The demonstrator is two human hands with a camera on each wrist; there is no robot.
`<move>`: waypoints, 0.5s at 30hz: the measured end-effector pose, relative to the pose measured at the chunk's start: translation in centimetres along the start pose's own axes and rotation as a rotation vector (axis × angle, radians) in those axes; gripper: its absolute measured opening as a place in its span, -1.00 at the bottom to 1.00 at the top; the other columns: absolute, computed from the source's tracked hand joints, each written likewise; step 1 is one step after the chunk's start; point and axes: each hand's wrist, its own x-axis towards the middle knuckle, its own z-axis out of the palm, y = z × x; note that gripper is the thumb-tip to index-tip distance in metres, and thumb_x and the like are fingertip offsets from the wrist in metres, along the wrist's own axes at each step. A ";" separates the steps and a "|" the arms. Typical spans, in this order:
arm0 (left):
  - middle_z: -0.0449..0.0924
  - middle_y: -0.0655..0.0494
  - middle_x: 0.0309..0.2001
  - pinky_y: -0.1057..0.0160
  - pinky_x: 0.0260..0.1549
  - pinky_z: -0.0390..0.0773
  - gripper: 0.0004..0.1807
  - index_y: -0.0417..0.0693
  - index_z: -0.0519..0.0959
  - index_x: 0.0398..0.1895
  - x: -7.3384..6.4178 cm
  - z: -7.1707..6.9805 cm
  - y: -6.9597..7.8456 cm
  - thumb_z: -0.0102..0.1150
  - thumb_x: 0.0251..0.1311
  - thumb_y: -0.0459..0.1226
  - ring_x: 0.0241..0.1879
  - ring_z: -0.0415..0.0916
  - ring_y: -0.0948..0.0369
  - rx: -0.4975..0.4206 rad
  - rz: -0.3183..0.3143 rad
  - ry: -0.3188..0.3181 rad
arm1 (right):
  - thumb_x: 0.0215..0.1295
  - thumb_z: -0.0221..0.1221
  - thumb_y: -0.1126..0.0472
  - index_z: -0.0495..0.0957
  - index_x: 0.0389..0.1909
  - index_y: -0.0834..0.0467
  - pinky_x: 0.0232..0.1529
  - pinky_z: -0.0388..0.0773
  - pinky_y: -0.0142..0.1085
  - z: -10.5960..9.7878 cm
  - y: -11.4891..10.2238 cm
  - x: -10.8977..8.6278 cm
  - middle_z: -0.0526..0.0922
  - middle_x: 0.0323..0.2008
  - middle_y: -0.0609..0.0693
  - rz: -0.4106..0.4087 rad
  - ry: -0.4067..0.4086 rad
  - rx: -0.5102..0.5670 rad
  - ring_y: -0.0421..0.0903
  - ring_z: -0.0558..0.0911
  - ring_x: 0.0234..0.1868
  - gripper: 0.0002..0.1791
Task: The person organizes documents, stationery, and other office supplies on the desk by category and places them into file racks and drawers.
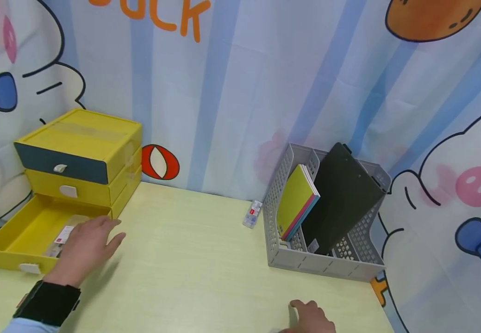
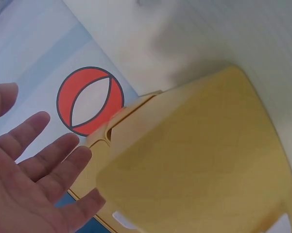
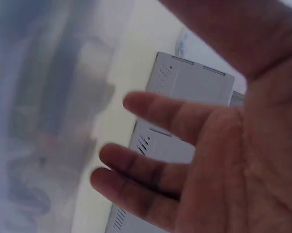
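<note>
My left hand [image 1: 84, 252] is over the right side of the pulled-out bottom drawer [image 1: 11, 252] of a yellow drawer unit [image 1: 79, 132]. Its fingers are apart and nothing is between them, as the left wrist view shows with the hand [image 2: 34, 179] beside the drawer's yellow wall [image 2: 199, 155]. Inside the drawer lies a clear package with a white label [image 1: 63, 234], partly hidden behind that hand. Near the front of the table, my right hand [image 1: 312, 318] holds nothing. Its fingers [image 3: 160, 114] are extended in the right wrist view, with the grey desk organizer [image 1: 327, 268] beyond them.
The organizer holds several thin notebooks [image 1: 296, 199] and a black clipboard [image 1: 340, 199]. A small clear pack [image 1: 252, 214] lies on the pale table [image 1: 190, 259] by its left side. Behind stands a striped cartoon curtain [image 1: 240, 92]. The unit's two upper drawers are closed.
</note>
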 end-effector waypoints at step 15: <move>0.46 -0.38 0.17 -0.39 0.18 0.20 -0.47 -0.29 0.51 0.20 0.2 0.7 1.6 0.29 0.27 -0.13 0.16 0.35 -0.29 0.002 0.027 -0.010 | -0.25 0.57 -0.08 0.61 -0.10 0.16 -0.19 0.44 0.18 0.0 -3.9 0.1 0.49 -0.35 0.06 -0.097 0.047 0.007 0.05 0.48 -0.31 -0.34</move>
